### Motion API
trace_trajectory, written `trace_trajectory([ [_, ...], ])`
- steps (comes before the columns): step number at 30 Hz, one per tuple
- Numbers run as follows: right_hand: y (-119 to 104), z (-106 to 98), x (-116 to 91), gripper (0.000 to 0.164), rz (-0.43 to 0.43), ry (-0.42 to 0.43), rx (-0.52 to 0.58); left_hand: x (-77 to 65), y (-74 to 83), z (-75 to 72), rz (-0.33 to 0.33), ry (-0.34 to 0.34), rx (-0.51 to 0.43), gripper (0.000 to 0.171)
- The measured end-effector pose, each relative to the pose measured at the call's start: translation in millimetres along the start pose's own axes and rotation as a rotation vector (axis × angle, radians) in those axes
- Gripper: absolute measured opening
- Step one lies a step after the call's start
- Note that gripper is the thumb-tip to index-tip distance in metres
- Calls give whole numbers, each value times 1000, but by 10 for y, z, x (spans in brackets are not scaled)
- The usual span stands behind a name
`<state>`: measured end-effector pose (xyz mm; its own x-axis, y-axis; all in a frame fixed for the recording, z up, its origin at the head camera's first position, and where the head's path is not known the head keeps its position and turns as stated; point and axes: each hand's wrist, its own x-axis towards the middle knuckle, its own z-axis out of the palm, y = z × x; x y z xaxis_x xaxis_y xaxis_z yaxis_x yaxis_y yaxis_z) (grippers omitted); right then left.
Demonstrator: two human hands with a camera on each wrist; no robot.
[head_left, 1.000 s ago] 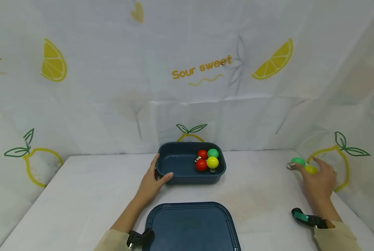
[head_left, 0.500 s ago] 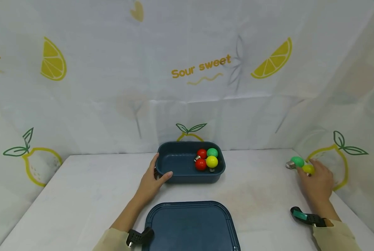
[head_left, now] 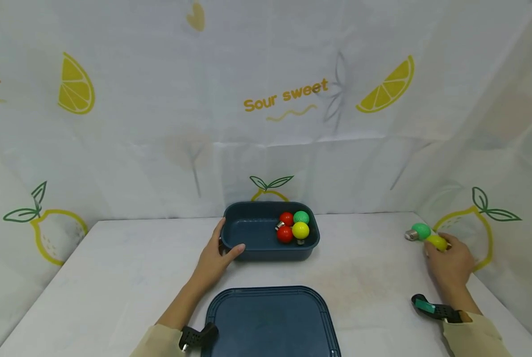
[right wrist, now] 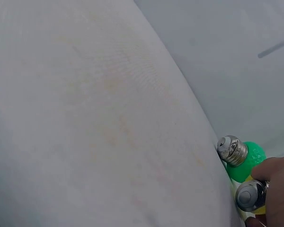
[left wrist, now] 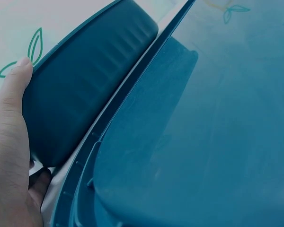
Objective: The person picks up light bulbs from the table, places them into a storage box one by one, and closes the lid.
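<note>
With thumb on the front wall and fingers round the left end, my left hand (head_left: 212, 263) grips a dark blue plastic container (head_left: 266, 255). Inside, on its right side, lie two red light bulbs (head_left: 285, 234), a green bulb (head_left: 301, 217) and a yellow bulb (head_left: 300, 230). At the table's far right, my right hand (head_left: 452, 263) pinches another yellow light bulb (head_left: 436, 242). Its metal screw base (right wrist: 249, 196) shows in the right wrist view, while the hand hides much of the bulb. Right beside it lies another green bulb (head_left: 422, 230), its base pointing left.
A flat dark blue tray (head_left: 270, 322) with a ridged rim lies in front of the container, near me. White cloth (head_left: 158, 124) with lemon prints hangs behind and beside the white table (head_left: 368, 287).
My right hand's fingers have drawn in around the yellow bulb, which has shifted slightly left and turned. My left hand and the container stay in place.
</note>
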<state>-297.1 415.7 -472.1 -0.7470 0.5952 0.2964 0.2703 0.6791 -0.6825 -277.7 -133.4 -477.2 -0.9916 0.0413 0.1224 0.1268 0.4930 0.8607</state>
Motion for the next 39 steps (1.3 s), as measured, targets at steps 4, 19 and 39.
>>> trace_trajectory([
  [4,20,-19,-16,57,83,6,64,5,0,8,5,-5,-4,95],
  [19,-34,-74,-112,57,212,88,288,-9,-27,26,9,-2,-1,95],
  [39,-1225,-390,-218,42,-57,74,827,-5,20,-17,13,-2,-1,95],
])
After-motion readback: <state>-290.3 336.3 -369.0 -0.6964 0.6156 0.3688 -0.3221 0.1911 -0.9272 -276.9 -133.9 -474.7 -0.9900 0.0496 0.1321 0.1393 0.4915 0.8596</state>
